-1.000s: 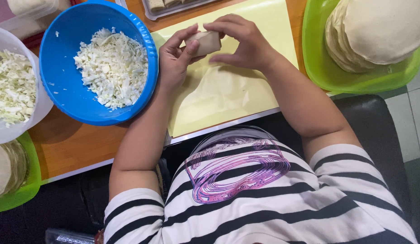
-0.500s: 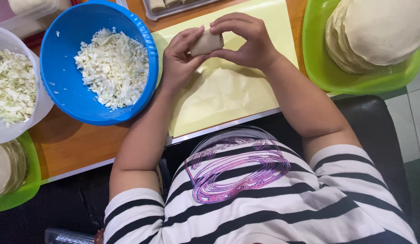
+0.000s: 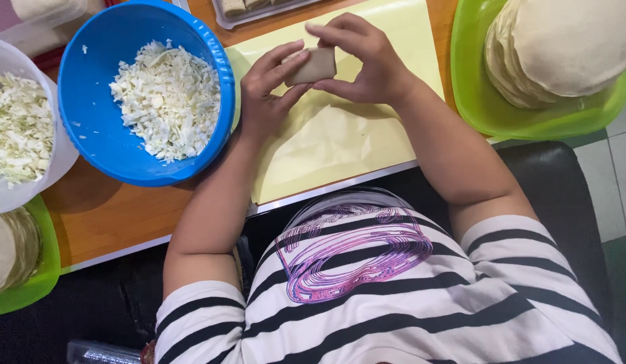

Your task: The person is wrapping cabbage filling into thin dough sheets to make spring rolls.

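Note:
A small rolled, pale dough wrap is held between both hands above a pale yellow sheet on the wooden table. My left hand grips its left end with thumb and fingers. My right hand arches over its right end, fingertips pinching it. The wrap is lifted clear of the sheet.
A blue bowl of shredded cabbage sits left of the hands. A white bowl of the same stands further left. A green dish with stacked round wrappers is at right, another green dish at lower left. A tray lies at the top.
Both hands have raised the rolled wrap slightly off the yellow sheet and turned it between the fingers.

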